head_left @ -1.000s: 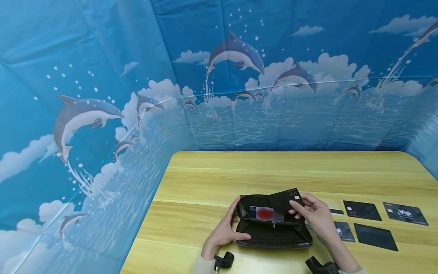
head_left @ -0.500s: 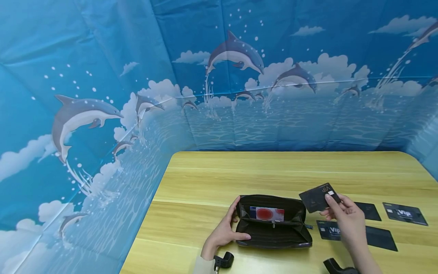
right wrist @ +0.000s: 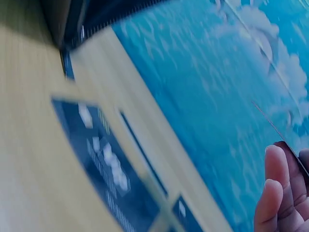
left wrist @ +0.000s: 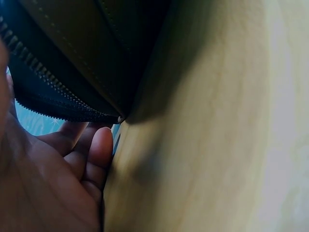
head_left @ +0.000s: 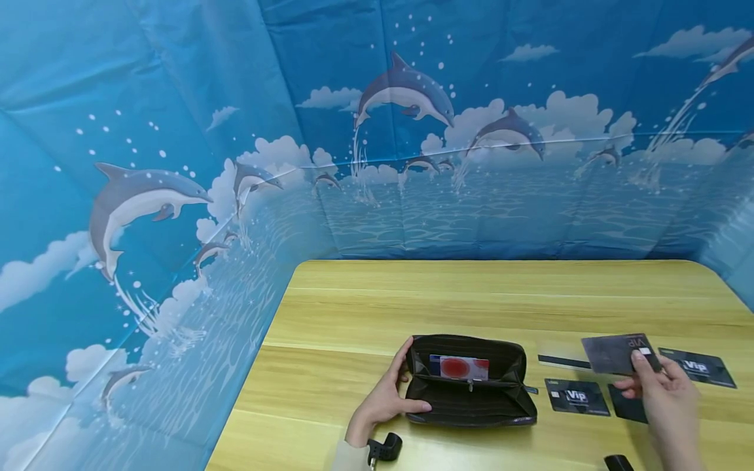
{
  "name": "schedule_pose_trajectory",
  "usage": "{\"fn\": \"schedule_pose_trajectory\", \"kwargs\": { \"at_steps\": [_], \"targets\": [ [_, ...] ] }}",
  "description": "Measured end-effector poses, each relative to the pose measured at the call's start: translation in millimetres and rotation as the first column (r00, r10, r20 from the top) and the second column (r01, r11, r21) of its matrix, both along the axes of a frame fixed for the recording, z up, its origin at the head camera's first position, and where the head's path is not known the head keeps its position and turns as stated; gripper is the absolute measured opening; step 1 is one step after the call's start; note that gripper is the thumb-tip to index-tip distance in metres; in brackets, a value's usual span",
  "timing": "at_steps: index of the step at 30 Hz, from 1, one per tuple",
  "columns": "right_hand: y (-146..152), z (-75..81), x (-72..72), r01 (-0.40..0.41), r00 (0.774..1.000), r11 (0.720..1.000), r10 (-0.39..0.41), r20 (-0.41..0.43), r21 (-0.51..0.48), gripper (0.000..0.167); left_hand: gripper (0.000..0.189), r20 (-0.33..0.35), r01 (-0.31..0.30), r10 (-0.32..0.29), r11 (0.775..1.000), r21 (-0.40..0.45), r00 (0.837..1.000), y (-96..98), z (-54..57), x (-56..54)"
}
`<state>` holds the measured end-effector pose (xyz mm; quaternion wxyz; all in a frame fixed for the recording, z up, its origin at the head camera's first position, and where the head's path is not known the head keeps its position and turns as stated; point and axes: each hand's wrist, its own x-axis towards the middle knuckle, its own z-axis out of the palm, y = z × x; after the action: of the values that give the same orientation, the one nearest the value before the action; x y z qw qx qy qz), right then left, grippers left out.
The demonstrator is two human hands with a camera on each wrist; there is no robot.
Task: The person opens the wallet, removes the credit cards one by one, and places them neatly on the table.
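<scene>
A black zip wallet [head_left: 471, 409] lies spread wide on the table. My left hand [head_left: 383, 396] grips its left end, thumb on the near flap and fingers around the outer edge; the left wrist view shows the zipper teeth of the wallet [left wrist: 53, 77] by the palm. A red, white and blue card [head_left: 464, 368] stands in an inner pocket. Off to the right, my right hand [head_left: 668, 399] pinches a dark VIP card [head_left: 612, 353] above the table. In the right wrist view only the fingers [right wrist: 275, 164] and a thin edge of that card show.
Right of the wallet lie a black Vip card [head_left: 577, 396], a plain black card [head_left: 626, 400] partly behind my right hand, another Vip card [head_left: 698, 366] and a dark narrow strip [head_left: 559, 361]. The wooden table [head_left: 365, 294] meets a dolphin-print backdrop [head_left: 377, 216].
The right hand has drawn the dark VIP card out of the wallet and carried it right, over the laid-out cards. The left hand and wallet have stayed in place.
</scene>
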<state>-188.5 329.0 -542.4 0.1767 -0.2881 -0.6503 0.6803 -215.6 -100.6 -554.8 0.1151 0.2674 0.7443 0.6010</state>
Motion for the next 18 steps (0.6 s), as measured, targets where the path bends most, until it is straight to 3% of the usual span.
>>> {"fn": "schedule_pose_trajectory", "kwargs": {
  "at_steps": [5, 8, 12, 15, 18],
  "targets": [
    [36, -25.7, 1.3, 0.071, 0.995, 0.997, -0.073, 0.075, 0.026, 0.009, 0.106, -0.001, 0.0, 0.0, 1.0, 0.001, 1.0, 0.0, 0.1, -0.2],
    [56, -39.6, 2.9, 0.112, 0.989, 0.993, -0.108, 0.103, -0.035, 0.012, 0.106, -0.006, 0.001, -0.001, 1.0, -0.005, 1.0, 0.7, -0.1, -0.9],
    [79, -54.1, 7.1, 0.156, 0.986, 0.978, -0.147, 0.076, -0.135, 0.012, 0.106, -0.007, 0.012, -0.012, 1.0, -0.007, 1.0, 1.7, -0.5, -2.1],
    [93, -63.1, 11.0, 0.172, 0.984, 0.978, -0.165, 0.065, -0.116, 0.005, 0.106, 0.0, 0.021, -0.021, 1.0, -0.004, 1.0, 2.0, -0.3, -2.3],
    [104, -70.2, 14.9, 0.139, 0.982, 0.99, -0.133, 0.13, -0.036, 0.006, 0.106, 0.008, 0.025, -0.025, 1.0, -0.008, 1.0, 1.9, 0.2, -2.2]
  ]
}}
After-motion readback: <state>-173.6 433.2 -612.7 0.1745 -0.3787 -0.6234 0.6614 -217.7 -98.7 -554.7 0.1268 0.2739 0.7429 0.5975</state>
